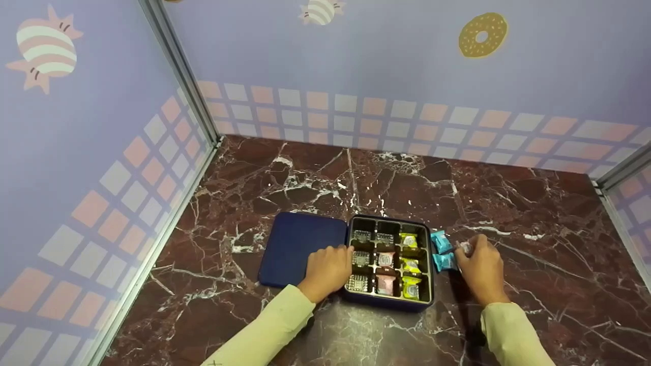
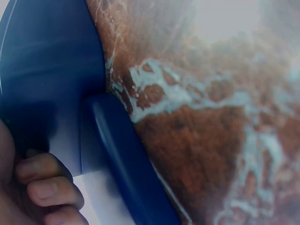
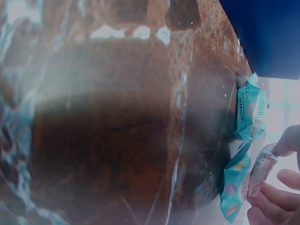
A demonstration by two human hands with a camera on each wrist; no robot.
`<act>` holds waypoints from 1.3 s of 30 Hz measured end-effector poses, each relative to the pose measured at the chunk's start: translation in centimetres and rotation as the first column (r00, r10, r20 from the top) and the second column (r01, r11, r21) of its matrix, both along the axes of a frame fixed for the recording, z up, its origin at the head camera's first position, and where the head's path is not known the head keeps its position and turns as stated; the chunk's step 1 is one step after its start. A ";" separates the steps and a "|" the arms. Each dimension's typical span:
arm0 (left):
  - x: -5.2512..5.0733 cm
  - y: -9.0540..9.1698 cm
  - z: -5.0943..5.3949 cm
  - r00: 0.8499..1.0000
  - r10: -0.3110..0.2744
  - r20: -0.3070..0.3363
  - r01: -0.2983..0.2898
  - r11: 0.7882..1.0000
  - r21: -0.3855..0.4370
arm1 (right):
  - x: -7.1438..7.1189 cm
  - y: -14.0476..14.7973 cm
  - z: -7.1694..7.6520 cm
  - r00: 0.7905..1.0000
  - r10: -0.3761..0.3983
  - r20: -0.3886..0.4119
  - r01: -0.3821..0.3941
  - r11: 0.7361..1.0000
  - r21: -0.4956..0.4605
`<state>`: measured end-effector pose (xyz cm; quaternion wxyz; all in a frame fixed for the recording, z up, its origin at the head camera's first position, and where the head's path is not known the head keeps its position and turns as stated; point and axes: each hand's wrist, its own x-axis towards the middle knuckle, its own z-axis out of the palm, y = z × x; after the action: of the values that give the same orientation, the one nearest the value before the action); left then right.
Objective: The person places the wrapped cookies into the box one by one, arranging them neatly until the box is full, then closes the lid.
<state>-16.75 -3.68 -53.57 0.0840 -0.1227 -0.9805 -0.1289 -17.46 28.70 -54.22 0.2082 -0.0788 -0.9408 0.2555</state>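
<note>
A navy tin box (image 1: 389,303) with a compartmented insert stands on the table. Its right column holds yellow-wrapped candies (image 1: 411,265); pink-wrapped candies (image 1: 385,283) sit in the middle column's two nearer compartments. The other compartments show a shiny dotted surface. My left hand (image 1: 329,269) grips the box's left edge, its fingers (image 2: 47,190) curled there. Right of the box, my right hand (image 1: 482,267) pinches a pink-wrapped candy (image 3: 263,171) between thumb and fingers. Beside it, two turquoise-wrapped candies (image 1: 441,242) lie close together near the box's right wall.
The navy lid (image 1: 300,249) lies flat against the left side of the box, partly under my left hand and forearm. Dark red marbled table surface (image 1: 534,264) extends around them. Patterned lilac panels (image 1: 356,61) wall off the back and sides.
</note>
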 end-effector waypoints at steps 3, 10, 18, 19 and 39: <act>0.0 0.0 0.0 1.000 0.001 0.007 -0.001 1.000 -0.002 | 0.0 0.0 0.2 1.000 0.000 0.000 0.000 1.000 -0.002; -0.1 0.1 0.1 1.000 0.002 0.008 -0.002 1.000 -0.005 | 0.2 -0.2 0.7 1.000 -0.001 0.004 0.001 1.000 -0.005; -0.1 0.1 0.0 1.000 0.002 -0.002 -0.002 1.000 0.014 | 0.2 -0.8 1.4 0.998 0.031 -0.050 -0.031 1.000 -0.002; -0.1 0.0 0.0 1.000 0.003 -0.002 -0.003 1.000 0.014 | 0.2 -0.9 1.5 0.998 0.038 -0.058 -0.038 0.999 0.000; -0.1 0.0 0.1 0.999 0.002 0.035 -0.003 1.000 0.015 | 0.2 -3.8 3.8 0.986 0.141 -0.090 -0.140 0.990 0.022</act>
<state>-16.87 -3.68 -53.51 0.0680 -0.1185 -0.9810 -0.1380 -17.30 24.91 -50.38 0.2332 0.0011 -0.9355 0.2653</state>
